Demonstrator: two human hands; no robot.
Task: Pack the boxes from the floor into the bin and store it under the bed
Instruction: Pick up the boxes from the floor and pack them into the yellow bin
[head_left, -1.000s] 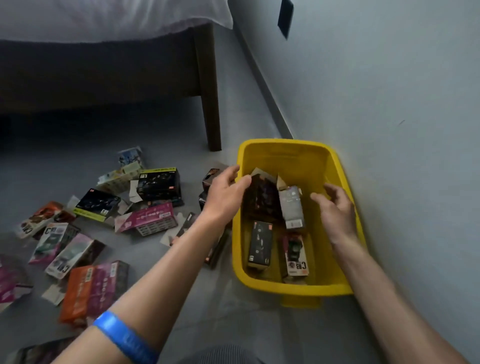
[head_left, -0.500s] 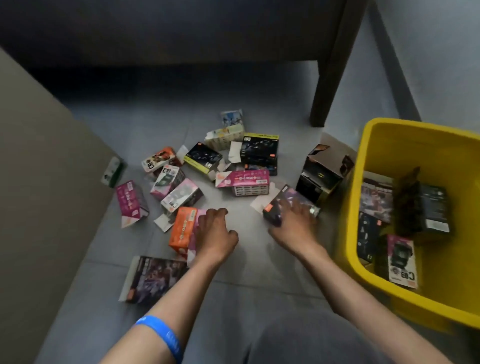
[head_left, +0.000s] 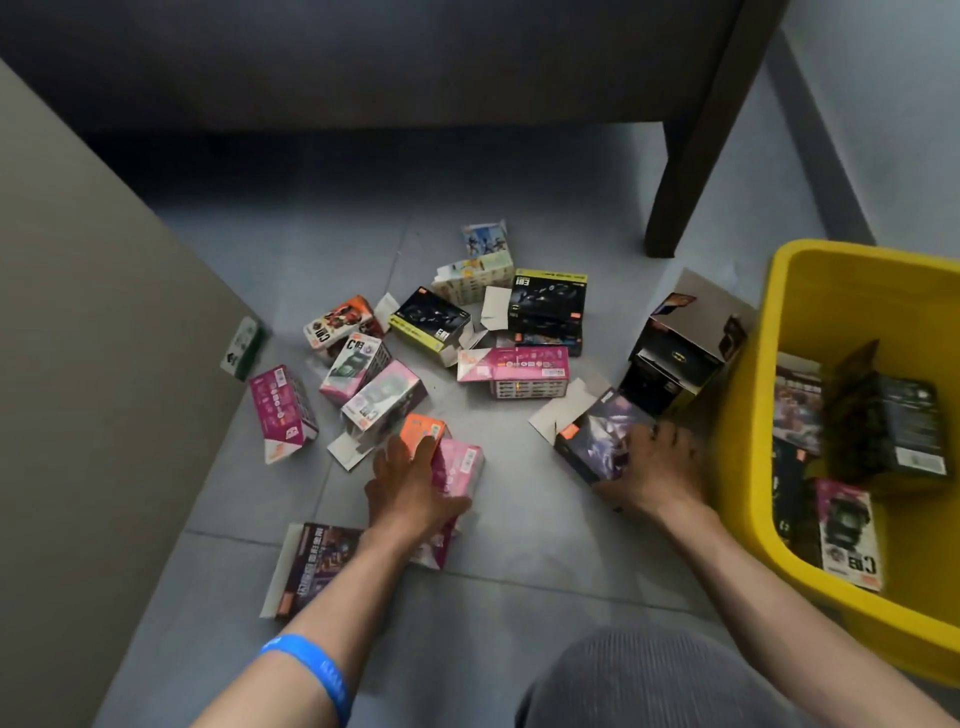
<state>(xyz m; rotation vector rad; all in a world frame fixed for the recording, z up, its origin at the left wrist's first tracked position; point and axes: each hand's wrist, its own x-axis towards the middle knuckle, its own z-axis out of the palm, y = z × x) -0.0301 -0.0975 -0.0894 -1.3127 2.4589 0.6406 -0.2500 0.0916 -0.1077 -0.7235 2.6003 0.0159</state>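
Several small toy boxes lie scattered on the grey floor. My left hand grips a pink box that lies beside an orange box. My right hand grips a dark purple box with an open flap, just left of the yellow bin. The bin stands at the right and holds several boxes, among them a black one and a pink one. A black box with a bat logo leans against the bin's outer wall.
The bed's dark frame and leg stand at the back, with shadowed space under the bed. A beige panel rises on the left. A flat purple box lies under my left forearm. My knee is at the bottom.
Both hands left the bin and swung to the floor pile. The left hand closed on the pink box and the right hand on the dark purple box.
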